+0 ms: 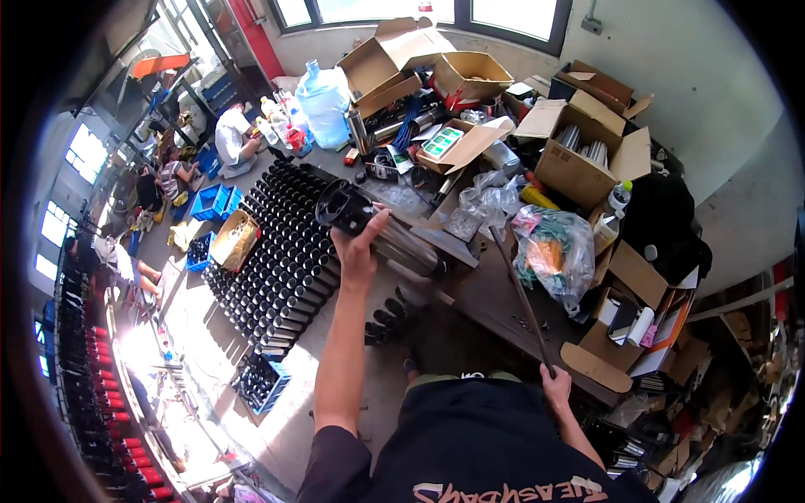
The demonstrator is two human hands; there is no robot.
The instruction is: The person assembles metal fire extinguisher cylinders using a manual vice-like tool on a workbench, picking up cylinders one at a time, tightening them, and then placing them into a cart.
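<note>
So the shiny tube with black ends (pixel 404 250) is up in the air in front of the body, between the tabletop (pixel 495 327) and the stack of dark tubes (pixel 281 260) on the left. Left hand (pixel 359 247) is wrapped around it near the bigger black end, tilted, probably because that's the easy spot to grip. Right hand (pixel 555 386), well apart, is closed on the near end of a long dark rod (pixel 521 302), I'd guess for reach. Stack's in tight rows, likely to save floor space. Bagged stuff (pixel 558 251) and open boxes (pixel 579 155) crowd the tabletop's far side.
</note>
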